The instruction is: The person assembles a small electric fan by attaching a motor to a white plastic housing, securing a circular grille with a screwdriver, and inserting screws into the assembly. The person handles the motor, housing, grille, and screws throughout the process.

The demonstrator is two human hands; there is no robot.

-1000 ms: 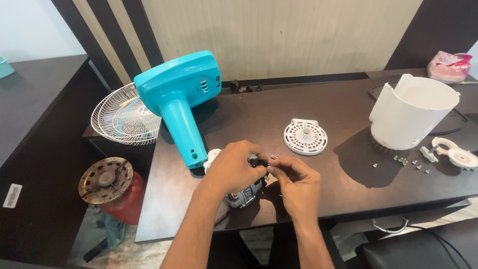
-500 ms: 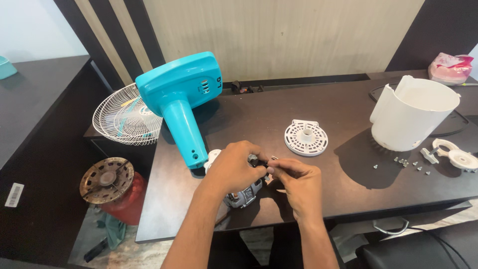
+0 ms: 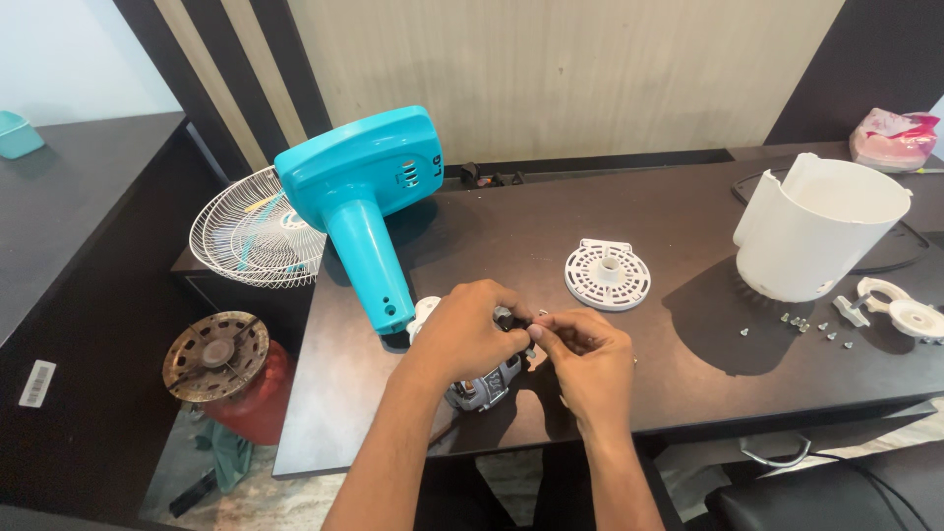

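Both hands [image 3: 521, 339] stay on the motor [image 3: 482, 388].

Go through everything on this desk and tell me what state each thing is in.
Left hand: gripping the motor.
Right hand: pinching a small part, too small to tell.
Teal fan housing: lying on the desk, detached.
Wire grille: removed, behind the housing.
White container: upright, open-topped.
Round white cover: lying flat.
Screws: loose.

A dark table [image 3: 688, 383] holds the things. On it lie a blue fan body [image 3: 366, 197], a round white grille [image 3: 607, 274], a big white shell [image 3: 814, 228], some small screws [image 3: 808, 327], white bits [image 3: 900, 309] and a pink bag [image 3: 893, 138].
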